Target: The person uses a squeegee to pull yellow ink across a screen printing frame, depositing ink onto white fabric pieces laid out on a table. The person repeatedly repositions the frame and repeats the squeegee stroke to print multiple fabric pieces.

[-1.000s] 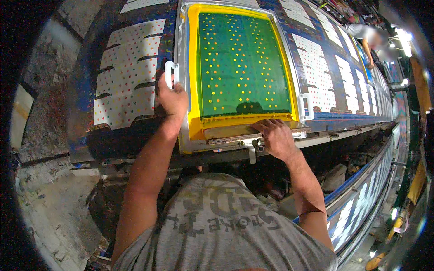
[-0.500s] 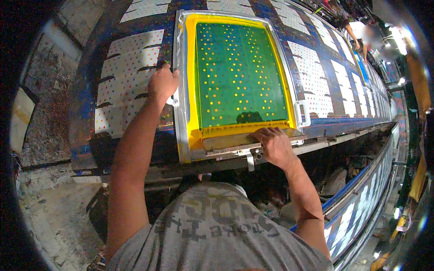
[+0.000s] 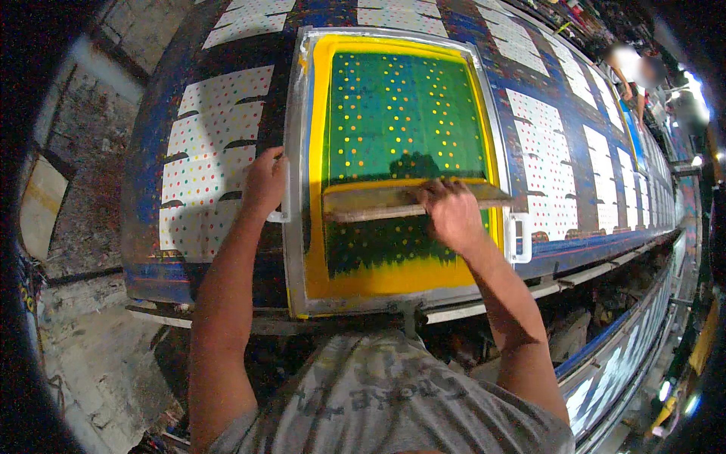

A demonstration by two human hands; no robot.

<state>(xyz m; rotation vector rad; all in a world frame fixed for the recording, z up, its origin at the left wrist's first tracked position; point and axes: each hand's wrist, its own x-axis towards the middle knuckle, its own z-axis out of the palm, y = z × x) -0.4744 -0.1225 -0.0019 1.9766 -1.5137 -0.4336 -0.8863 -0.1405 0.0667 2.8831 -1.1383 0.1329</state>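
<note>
Through the head camera, I had the squeegee (image 3: 370,201) across the screen frame (image 3: 296,257), between its far and near edges, my right hand (image 3: 455,218) pinching it with bent fingers. My left hand (image 3: 265,181) was at the left-edge handle (image 3: 280,217), finger closure unclear to me. Dotted sheets (image 3: 215,155) flanked the frame on the counter (image 3: 144,227).

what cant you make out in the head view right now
All in the head view:
- Most of the left white handle: behind the left hand.
- Part of the squeegee: covered by the right hand.
- Whatever lies under the framed green screen: covered by it.
- Far end of the upper-left dotted sheet: cut off by the top edge.
- Upper-right person: head blurred.
</note>
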